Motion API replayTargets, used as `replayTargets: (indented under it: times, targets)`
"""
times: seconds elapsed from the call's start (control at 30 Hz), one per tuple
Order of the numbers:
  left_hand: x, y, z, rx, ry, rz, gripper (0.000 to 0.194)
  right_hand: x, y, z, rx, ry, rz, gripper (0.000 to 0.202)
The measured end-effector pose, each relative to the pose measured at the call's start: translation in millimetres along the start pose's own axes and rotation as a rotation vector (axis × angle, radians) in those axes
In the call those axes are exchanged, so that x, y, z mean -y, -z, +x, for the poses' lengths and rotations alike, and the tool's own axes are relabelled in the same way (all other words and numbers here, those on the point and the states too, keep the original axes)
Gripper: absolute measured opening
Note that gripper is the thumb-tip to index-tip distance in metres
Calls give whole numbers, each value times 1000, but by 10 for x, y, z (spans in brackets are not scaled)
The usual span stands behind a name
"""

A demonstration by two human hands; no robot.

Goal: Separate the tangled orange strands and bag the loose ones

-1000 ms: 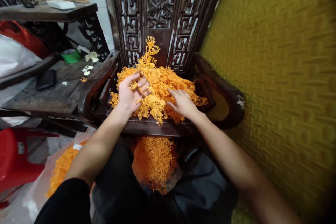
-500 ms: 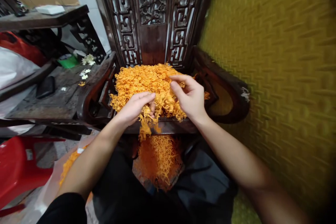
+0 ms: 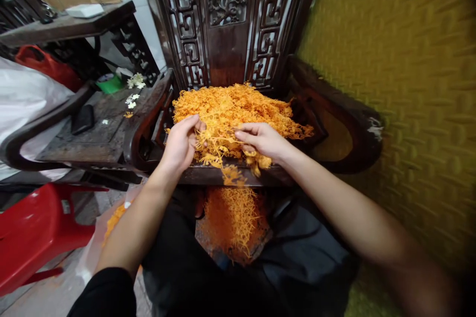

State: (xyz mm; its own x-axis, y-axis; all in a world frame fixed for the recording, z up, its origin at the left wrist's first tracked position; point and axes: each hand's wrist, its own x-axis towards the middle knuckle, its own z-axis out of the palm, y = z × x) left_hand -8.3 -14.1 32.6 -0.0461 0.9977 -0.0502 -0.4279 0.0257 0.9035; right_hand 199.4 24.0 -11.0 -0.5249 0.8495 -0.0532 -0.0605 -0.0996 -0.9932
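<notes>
Left hand: the left hand [image 3: 182,143] is curled around an orange flower-like sprig [image 3: 219,147] at the front of the carved wooden chair [image 3: 227,49]; the hold appears loose, perhaps so that the thin branches are not crushed.
Right hand: a strand of the same sprig is pinched between thumb and forefinger of the right hand [image 3: 260,139], also above the chair's front edge. The sprig is spanned between both hands, probably so that it is kept spread and supported at either side.
Dangling florets: a blurred tuft [image 3: 233,175] is hung before the chair's front edge; by what it is held cannot be told.
Orange heap: a broad orange heap [image 3: 238,101] is carried on the chair's seat, seemingly placed there for easy reach; spilling sideways is likely limited by the chair's arms.
Lower pile: more orange strands [image 3: 243,218] are gathered below the chair's front edge, between the person's knees.
Plastic bag: a pale plastic bag [image 3: 89,252] with orange pieces inside is set on the floor left of the chair, beside a red plastic stool [image 3: 44,223].
Tape roll: a green tape roll [image 3: 110,84] is laid left of the chair, near white blossoms [image 3: 136,80].
</notes>
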Motion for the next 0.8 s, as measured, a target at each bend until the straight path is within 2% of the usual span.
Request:
replayTargets:
  times: [0.07, 0.13, 0.2, 0.27, 0.33, 0.43, 0.53, 0.6, 0.7, 0.8]
  targets:
    - [-20, 7, 9, -44, 34, -88, 30, 74, 64, 1, -69, 29, -44, 40]
    - [-23, 2, 8, -68, 6, -139, 31, 142, 73, -14, -117, 70, -95, 44]
    - [-18, -5, 0, -77, -78, -162, 31, 178, 51, -34, -96, 129, -186, 46]
    - [-20, -3, -9, -103, -145, -163, 33, 171, 30, -47, -40, 189, -300, 38]
    - [-40, 18, -12, -123, -128, -139, 37, 130, 31, -46, -23, 207, -349, 27]
    - [-100, 79, 8, -119, -41, -141, 33, 72, 71, -38, -61, 193, -171, 21]
    - [-144, 142, 51, -181, -44, -282, 30, 71, 113, -46, -94, 194, 134, 28]
    - [-138, 165, 82, -213, -53, -339, 24, 78, 122, -59, -95, 160, 243, 30]
    - [-88, 172, 109, -172, -74, -267, 14, 25, 145, -59, -155, 114, 190, 26]
    - [-37, 156, 96, -131, -117, -128, 16, -91, 284, -13, -329, 113, -18, 21]
